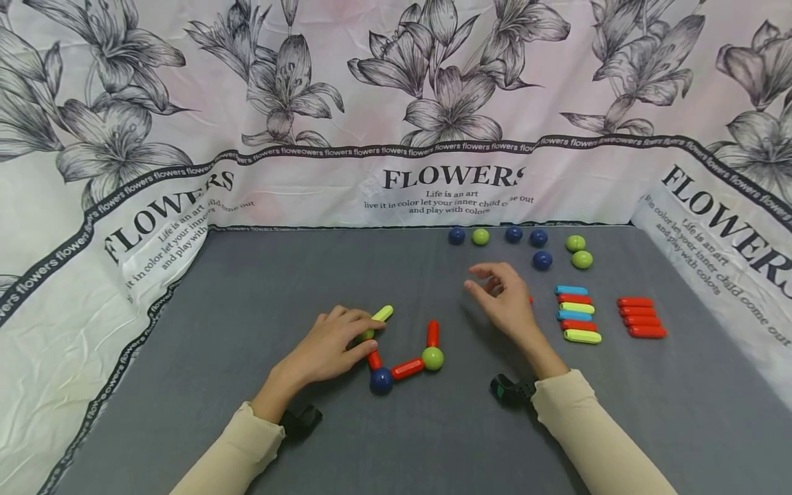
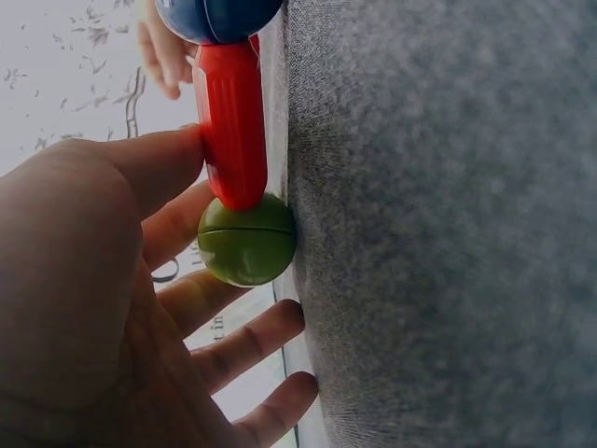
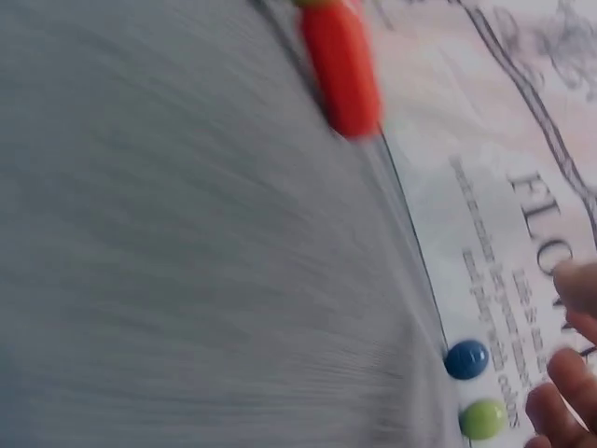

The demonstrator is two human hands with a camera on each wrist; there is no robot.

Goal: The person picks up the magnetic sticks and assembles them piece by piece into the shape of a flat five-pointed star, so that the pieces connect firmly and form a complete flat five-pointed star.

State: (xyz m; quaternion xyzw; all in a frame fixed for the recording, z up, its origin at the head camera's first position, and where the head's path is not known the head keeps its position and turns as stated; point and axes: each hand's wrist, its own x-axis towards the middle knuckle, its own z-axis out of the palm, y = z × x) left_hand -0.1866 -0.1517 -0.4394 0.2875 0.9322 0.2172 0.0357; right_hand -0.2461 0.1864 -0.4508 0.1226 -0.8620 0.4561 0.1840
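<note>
Holding the joined chain (image 1: 407, 369) just beyond its navy corner ball (image 1: 381, 380), the left hand (image 1: 337, 344) is clamping its grip lightly there, thumb resting against a red stick (image 2: 231, 131) and fingers curling behind a green ball (image 2: 247, 241). The right hand (image 1: 509, 302) is hovering to the right of the corner ball and beyond it, its grip standing apart, nothing showing between thumb and fingers. A joint coming loose is looking like the main risk: too much twisting by the left hand could be levering a stick out of its ball, and the unheld arm could be swinging about the corner ball. Counting the chain, one navy ball, two green balls, three red sticks and one yellow stick (image 1: 383, 313) are making it up on the counter (image 1: 433, 440). Far beyond the corner ball to its right, four loose navy balls (image 1: 539, 238) and three loose green balls (image 1: 575, 243) are lying. Also right of the corner ball, a mixed column (image 1: 577, 309) is holding two blue, two red and two yellow sticks; farther right, four red sticks (image 1: 641, 321) are lying together. One more red piece (image 1: 531, 300) is peeping out behind the right hand, mostly hidden.
</note>
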